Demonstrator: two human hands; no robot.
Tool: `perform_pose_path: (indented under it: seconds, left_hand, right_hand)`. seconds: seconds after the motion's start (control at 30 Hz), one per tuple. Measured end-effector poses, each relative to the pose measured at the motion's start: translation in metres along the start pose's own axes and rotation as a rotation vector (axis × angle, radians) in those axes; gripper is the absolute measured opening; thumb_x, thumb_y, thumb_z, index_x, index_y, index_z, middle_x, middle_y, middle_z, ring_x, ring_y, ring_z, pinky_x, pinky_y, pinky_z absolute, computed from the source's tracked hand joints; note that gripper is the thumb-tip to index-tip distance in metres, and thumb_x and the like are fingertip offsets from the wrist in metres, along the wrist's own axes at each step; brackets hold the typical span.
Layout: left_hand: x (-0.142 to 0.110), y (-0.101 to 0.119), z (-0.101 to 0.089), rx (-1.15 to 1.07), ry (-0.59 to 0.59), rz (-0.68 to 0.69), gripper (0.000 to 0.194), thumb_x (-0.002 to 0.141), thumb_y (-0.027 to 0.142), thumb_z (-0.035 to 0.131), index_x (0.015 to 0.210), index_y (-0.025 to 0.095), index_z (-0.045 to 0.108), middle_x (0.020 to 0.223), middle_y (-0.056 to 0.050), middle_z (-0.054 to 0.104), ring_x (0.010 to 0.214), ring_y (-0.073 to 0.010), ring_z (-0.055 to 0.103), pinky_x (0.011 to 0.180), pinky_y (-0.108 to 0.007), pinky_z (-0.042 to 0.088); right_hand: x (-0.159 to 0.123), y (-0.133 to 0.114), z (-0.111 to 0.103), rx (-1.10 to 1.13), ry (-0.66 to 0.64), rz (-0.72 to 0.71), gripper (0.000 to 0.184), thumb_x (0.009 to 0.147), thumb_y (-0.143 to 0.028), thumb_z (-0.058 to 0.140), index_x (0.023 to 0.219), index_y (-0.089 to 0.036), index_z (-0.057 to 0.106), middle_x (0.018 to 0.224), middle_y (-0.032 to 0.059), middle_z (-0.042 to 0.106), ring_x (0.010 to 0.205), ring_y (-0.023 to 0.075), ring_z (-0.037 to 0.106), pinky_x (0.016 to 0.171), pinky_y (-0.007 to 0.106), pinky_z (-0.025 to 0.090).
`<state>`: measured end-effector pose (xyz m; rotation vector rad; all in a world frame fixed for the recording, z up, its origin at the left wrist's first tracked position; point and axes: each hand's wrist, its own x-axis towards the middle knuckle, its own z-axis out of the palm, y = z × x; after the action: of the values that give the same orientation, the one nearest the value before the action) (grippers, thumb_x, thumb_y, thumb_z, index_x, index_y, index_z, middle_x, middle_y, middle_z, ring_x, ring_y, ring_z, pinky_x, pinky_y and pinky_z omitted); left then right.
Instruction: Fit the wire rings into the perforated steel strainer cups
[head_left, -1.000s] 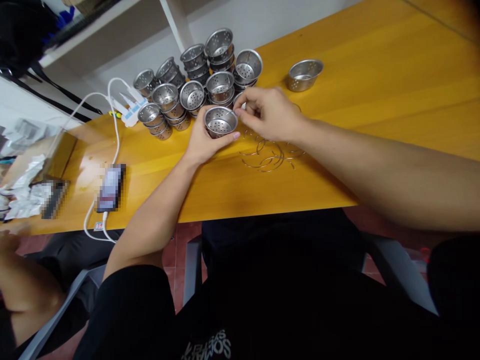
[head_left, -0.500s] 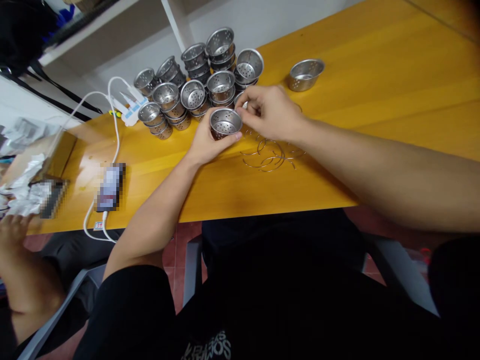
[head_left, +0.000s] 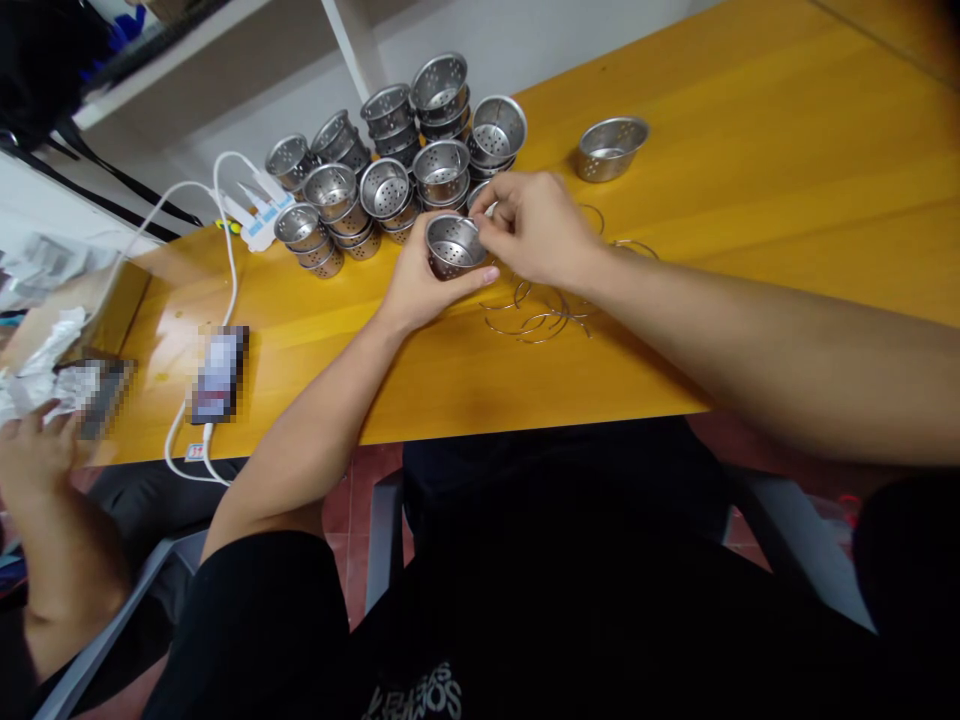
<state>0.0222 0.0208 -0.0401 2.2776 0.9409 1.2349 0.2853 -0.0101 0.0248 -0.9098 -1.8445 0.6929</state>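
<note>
My left hand point(head_left: 420, 280) is wrapped round a small perforated metal cup point(head_left: 455, 245), thumb along its near side, with the cup's mouth tilted towards me. Thumb and forefinger of my right hand point(head_left: 532, 225) are pinched together at the cup's right rim. A thin glint shows by those fingertips, but what they hold is hidden. Loose curved metal wires point(head_left: 551, 318) lie on the table below and beside my right hand. Just behind both hands stand stacks of matching perforated cups point(head_left: 442, 170).
One more metal cup point(head_left: 611, 150) stands apart at the back right of the wooden table point(head_left: 750, 180). To the left are a phone point(head_left: 219, 375), a white cable point(head_left: 234, 270) and a power strip point(head_left: 266, 222). Another person's hand point(head_left: 37, 455) is at the far left edge.
The cup and my left hand have shifted slightly right, closer to my right fingertips. My right hand stays pinched at the rim. The other person's hand at the left has moved up a little.
</note>
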Motion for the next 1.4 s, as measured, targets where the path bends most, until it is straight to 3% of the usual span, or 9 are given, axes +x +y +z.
perform_pose_path:
  seconds: [0.1, 0.2, 0.33, 0.43, 0.6, 0.87, 1.17, 1.4]
  left_hand:
    - [-0.001, 0.015, 0.0, 0.02, 0.01, -0.036, 0.118, 0.078, 0.11, 0.102, 0.159, 0.031, 0.071, 0.15, -0.012, 0.084, 0.139, -0.0368, 0.088, 0.132, -0.062, 0.072]
    - [0.0, 0.025, -0.005, 0.018, -0.008, -0.065, 0.109, 0.083, 0.113, 0.096, 0.149, 0.028, 0.077, 0.137, -0.01, 0.088, 0.129, -0.0346, 0.089, 0.129, -0.062, 0.073]
    - [0.004, 0.027, -0.016, -0.069, -0.061, -0.09, 0.1, 0.096, 0.116, 0.079, 0.141, 0.027, 0.083, 0.13, -0.009, 0.09, 0.121, -0.0322, 0.09, 0.125, -0.06, 0.075]
    - [0.004, 0.022, -0.019, -0.118, -0.11, -0.074, 0.102, 0.095, 0.117, 0.079, 0.145, 0.028, 0.082, 0.135, -0.01, 0.09, 0.124, -0.0321, 0.09, 0.124, -0.059, 0.075]
    - [-0.002, 0.012, -0.015, -0.086, -0.124, -0.015, 0.12, 0.082, 0.114, 0.096, 0.162, 0.029, 0.071, 0.154, -0.014, 0.087, 0.14, -0.0356, 0.088, 0.128, -0.056, 0.073]
    - [-0.002, 0.016, -0.015, -0.024, -0.118, -0.035, 0.111, 0.089, 0.11, 0.094, 0.159, 0.028, 0.07, 0.152, -0.014, 0.086, 0.14, -0.0344, 0.087, 0.132, -0.055, 0.069]
    - [-0.003, 0.018, -0.013, 0.019, -0.095, -0.006, 0.109, 0.093, 0.11, 0.09, 0.159, 0.027, 0.07, 0.151, -0.014, 0.086, 0.141, -0.0359, 0.086, 0.137, -0.058, 0.067]
    - [-0.002, 0.015, -0.014, -0.002, -0.111, -0.018, 0.109, 0.092, 0.108, 0.094, 0.161, 0.028, 0.069, 0.153, -0.014, 0.084, 0.143, -0.0364, 0.085, 0.137, -0.059, 0.068]
  right_hand:
    - [0.0, -0.001, 0.004, 0.068, -0.011, 0.001, 0.035, 0.109, -0.069, 0.096, 0.104, -0.041, 0.074, 0.064, -0.0015, 0.058, 0.069, 0.0337, 0.059, 0.07, 0.054, 0.055]
    - [0.003, -0.007, 0.0, 0.17, -0.058, 0.005, 0.041, 0.107, -0.071, 0.099, 0.101, -0.037, 0.076, 0.071, -0.0001, 0.067, 0.068, 0.0295, 0.06, 0.066, 0.049, 0.054]
    - [0.009, -0.011, -0.017, 0.379, -0.303, -0.032, 0.062, 0.108, -0.089, 0.101, 0.105, -0.029, 0.083, 0.092, 0.0043, 0.083, 0.071, 0.0216, 0.063, 0.066, 0.041, 0.054]
    - [0.011, -0.005, -0.026, 0.451, -0.405, -0.05, 0.075, 0.093, -0.098, 0.111, 0.108, -0.03, 0.082, 0.096, 0.0026, 0.084, 0.076, 0.0202, 0.065, 0.067, 0.038, 0.054]
    - [0.011, 0.006, -0.019, 0.442, -0.362, -0.036, 0.07, 0.093, -0.089, 0.116, 0.104, -0.032, 0.078, 0.086, -0.0004, 0.078, 0.071, 0.02, 0.06, 0.064, 0.037, 0.053]
    - [0.006, 0.0, -0.009, 0.429, -0.281, -0.034, 0.062, 0.087, -0.08, 0.12, 0.094, -0.035, 0.078, 0.096, 0.0039, 0.084, 0.091, 0.0314, 0.075, 0.082, 0.05, 0.071]
    - [0.005, -0.005, -0.003, 0.401, -0.253, -0.019, 0.064, 0.088, -0.083, 0.117, 0.091, -0.035, 0.075, 0.091, 0.0037, 0.081, 0.093, 0.0327, 0.076, 0.08, 0.049, 0.072]
    - [0.003, -0.005, -0.007, 0.357, -0.234, -0.034, 0.055, 0.091, -0.078, 0.118, 0.094, -0.036, 0.082, 0.093, 0.0023, 0.084, 0.091, 0.0316, 0.076, 0.082, 0.05, 0.073]
